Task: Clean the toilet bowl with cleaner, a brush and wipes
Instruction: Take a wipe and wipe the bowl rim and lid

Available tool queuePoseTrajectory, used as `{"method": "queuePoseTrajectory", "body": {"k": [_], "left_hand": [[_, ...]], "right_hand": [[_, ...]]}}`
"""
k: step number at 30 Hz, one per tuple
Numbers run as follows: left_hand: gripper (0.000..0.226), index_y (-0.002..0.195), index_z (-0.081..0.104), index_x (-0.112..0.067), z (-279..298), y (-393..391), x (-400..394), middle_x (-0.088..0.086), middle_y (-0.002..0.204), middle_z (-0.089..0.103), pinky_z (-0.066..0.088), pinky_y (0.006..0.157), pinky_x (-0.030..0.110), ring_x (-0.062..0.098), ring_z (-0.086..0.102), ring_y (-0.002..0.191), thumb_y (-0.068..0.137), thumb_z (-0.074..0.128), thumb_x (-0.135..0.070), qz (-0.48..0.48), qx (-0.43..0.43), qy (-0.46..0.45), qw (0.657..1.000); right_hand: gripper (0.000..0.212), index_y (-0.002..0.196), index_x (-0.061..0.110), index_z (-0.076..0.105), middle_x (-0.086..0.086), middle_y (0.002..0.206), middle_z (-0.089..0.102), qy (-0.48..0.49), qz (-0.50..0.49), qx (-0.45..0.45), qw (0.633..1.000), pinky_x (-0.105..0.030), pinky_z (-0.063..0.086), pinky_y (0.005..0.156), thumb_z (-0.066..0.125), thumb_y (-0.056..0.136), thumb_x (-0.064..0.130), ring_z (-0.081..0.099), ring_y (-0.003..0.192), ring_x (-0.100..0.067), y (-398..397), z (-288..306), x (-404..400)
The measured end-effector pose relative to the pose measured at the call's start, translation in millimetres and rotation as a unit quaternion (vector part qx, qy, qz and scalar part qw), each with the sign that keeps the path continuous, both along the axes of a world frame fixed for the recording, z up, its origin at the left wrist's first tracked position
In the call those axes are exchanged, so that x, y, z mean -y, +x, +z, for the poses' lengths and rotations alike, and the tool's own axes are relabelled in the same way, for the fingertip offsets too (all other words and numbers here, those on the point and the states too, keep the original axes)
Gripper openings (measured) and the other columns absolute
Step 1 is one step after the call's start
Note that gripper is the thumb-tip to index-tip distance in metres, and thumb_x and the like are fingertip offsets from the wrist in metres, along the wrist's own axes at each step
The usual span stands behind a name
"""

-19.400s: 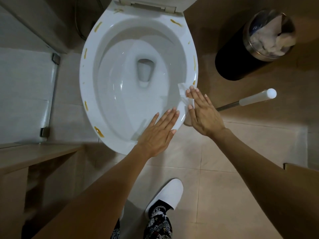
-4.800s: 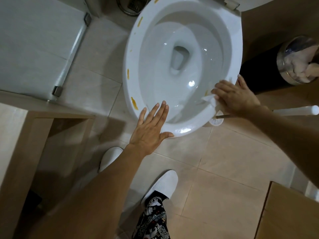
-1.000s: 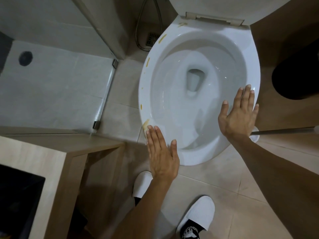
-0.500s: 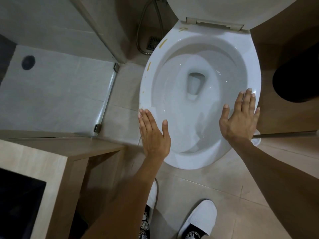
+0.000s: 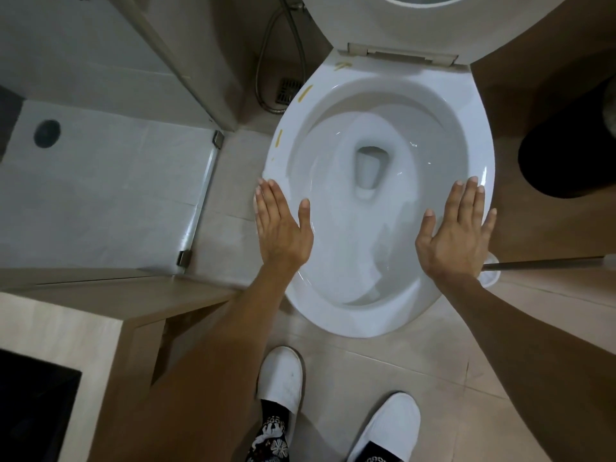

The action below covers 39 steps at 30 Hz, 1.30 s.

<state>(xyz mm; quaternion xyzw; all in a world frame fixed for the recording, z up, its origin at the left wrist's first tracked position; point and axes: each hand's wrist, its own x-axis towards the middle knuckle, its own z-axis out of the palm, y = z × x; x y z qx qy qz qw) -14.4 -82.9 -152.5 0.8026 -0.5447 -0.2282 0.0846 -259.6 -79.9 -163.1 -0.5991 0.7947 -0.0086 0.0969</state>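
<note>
The white toilet bowl (image 5: 466, 105) stands in the middle with its lid (image 5: 416, 25) raised. Yellow-brown streaks (image 5: 305, 93) mark the rim's left and back part. My left hand (image 5: 280, 225) lies flat, fingers straight, on the rim's left side. My right hand (image 5: 456, 228) lies flat with spread fingers on the rim's right side. No wipe shows under either hand. The brush's metal handle (image 5: 546, 263) sticks out to the right behind my right wrist, with its white base (image 5: 491, 275) on the floor.
A black waste bin (image 5: 566, 155) stands right of the toilet. A glass shower partition (image 5: 200, 201) and hose (image 5: 266, 65) are at the left. A wooden counter (image 5: 66, 328) fills the lower left. My white slippers (image 5: 283, 378) stand on the tiled floor.
My left hand has slid forward along the left rim, over the spot where a brown streak showed a second ago. My right hand has stayed flat on the right rim.
</note>
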Motion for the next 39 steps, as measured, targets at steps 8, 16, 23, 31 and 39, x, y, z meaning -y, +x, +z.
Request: {"method": "queuePoseTrajectory", "body": {"k": [8,16,23,31,39], "left_hand": [[0.080,0.151,-0.009,-0.013,0.5,-7.2,-29.8,0.002,0.159,-0.013,-0.008,0.115,0.031,0.014,-0.013,0.145,0.086,-0.004,-0.061,-0.019,0.027,0.004,0.999],[0.068,0.150,-0.011,-0.013,1.3,16.6,45.8,0.002,0.158,-0.015,-0.007,0.118,0.034,0.016,-0.014,0.145,0.099,0.015,-0.050,-0.040,-0.020,0.015,0.999],[0.077,0.150,-0.006,-0.011,-1.8,17.8,1.2,0.004,0.159,-0.010,-0.004,0.118,0.031,0.013,-0.014,0.145,0.090,0.003,-0.057,-0.098,0.009,-0.019,0.995],[0.074,0.150,-0.006,-0.014,-3.9,28.6,10.8,0.003,0.159,-0.009,-0.004,0.118,0.031,0.013,-0.013,0.144,0.090,0.003,-0.057,-0.147,0.020,-0.020,0.989],[0.075,0.151,-0.002,-0.010,-10.3,46.3,76.9,0.005,0.160,-0.003,-0.003,0.117,0.032,0.022,-0.006,0.146,0.093,0.011,-0.056,-0.218,0.023,-0.044,0.975]], "right_hand": [[0.070,0.153,0.007,0.004,-0.013,0.161,-0.001,-0.005,0.014,0.011,1.000,-0.038,0.000,0.121,0.011,0.095,0.046,-0.002,0.149,-0.025,1.8,1.6,0.2],[0.070,0.153,0.008,0.007,-0.009,0.161,-0.002,-0.002,0.007,0.011,1.000,-0.036,-0.002,0.120,0.014,0.095,0.046,-0.003,0.149,-0.022,0.9,1.6,1.0],[0.066,0.153,0.008,0.013,-0.009,0.161,0.002,-0.010,0.001,0.021,1.000,-0.036,-0.001,0.120,0.018,0.097,0.043,0.000,0.149,-0.022,0.7,1.6,1.2],[0.067,0.152,0.005,0.014,-0.010,0.161,0.003,-0.009,0.002,0.015,1.000,-0.037,0.001,0.120,0.016,0.097,0.042,0.000,0.149,-0.022,1.7,2.4,0.7],[0.067,0.153,0.007,0.012,-0.008,0.161,0.001,0.002,-0.002,0.003,1.000,-0.034,-0.002,0.120,0.017,0.097,0.044,-0.001,0.149,-0.021,1.4,2.4,1.5]]}}
